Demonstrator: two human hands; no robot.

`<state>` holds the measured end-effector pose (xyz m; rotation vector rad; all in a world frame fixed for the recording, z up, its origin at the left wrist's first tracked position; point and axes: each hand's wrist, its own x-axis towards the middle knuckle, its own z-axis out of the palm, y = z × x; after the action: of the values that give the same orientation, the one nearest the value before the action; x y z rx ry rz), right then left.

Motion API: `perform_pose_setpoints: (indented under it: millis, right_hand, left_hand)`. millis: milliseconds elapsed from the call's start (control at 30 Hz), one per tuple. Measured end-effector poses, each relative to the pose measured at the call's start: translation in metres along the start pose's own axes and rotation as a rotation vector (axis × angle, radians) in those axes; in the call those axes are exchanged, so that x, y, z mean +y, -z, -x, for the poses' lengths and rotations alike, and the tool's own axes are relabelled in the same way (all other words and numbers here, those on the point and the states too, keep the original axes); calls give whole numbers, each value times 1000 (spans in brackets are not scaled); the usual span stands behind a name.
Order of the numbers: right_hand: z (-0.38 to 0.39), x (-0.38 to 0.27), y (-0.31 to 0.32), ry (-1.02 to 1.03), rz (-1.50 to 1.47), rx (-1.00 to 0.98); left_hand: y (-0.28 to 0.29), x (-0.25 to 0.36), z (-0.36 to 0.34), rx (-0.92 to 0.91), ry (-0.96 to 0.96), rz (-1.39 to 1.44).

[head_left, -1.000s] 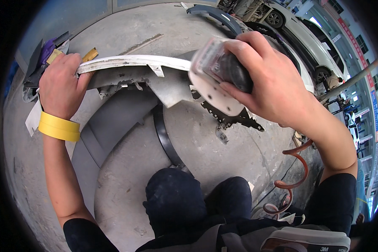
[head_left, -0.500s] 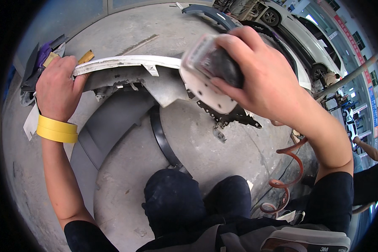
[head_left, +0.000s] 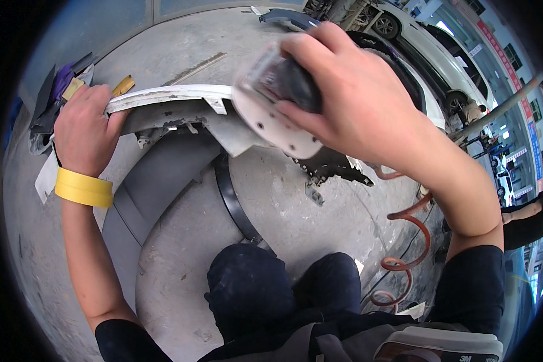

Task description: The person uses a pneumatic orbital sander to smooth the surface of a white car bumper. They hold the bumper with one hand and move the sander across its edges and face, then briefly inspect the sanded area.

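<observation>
My right hand (head_left: 362, 96) is closed round the black grip of an air sander (head_left: 301, 84), smeared by motion. The sander's pale pad with small holes lies at the upper edge of a white car body panel (head_left: 175, 93); whether it touches is hard to make out. My left hand (head_left: 85, 123), with a roll of yellow masking tape (head_left: 84, 187) round the wrist, grips the panel's left end, fingertips hidden behind it. The panel's underside is grey and scuffed, with brackets hanging from it.
A reddish coiled hose (head_left: 413, 223) hangs beside my right arm. Below the panel lie a dark grey curved trim (head_left: 145, 193) and a black strip (head_left: 229, 193) on the concrete floor. White cars (head_left: 428, 48) stand at far right, and another person's arm (head_left: 522, 211) shows at right.
My right hand and the sander have moved left along the panel's edge. My left hand holds nearly the same place. The other person's arm at right has shifted.
</observation>
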<state>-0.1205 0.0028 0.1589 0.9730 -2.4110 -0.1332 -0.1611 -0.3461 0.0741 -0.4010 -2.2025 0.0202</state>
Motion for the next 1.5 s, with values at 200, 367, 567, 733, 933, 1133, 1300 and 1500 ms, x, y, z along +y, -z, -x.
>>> perform_pose_setpoints:
  millis: [200, 367, 567, 733, 933, 1133, 1300, 1500]
  right_hand:
    - [6, -9, 2, -98, 15, -32]
    - [-28, -29, -6, -89, 61, -4]
    - [-25, -17, 2, -174, 100, 19]
    - [-14, -17, 3, -180, 96, 16]
    - [-36, -42, -4, -119, 93, 48]
    - [-18, -26, 2, -247, 131, 12]
    - [3, -14, 7, -261, 150, -63]
    - [-8, -32, -2, -138, 40, 49]
  left_hand:
    - [-3, 1, 2, -8, 15, -1]
    - [-1, 3, -3, -15, 27, -3]
    - [2, 0, 2, 53, -18, 0]
    - [2, 0, 3, -39, 26, -4]
    - [4, 4, -1, -46, 37, -7]
    - [-1, -1, 2, 23, -6, -27]
    - [-2, 0, 4, 19, 10, -27]
    - [2, 2, 0, 23, 3, -13]
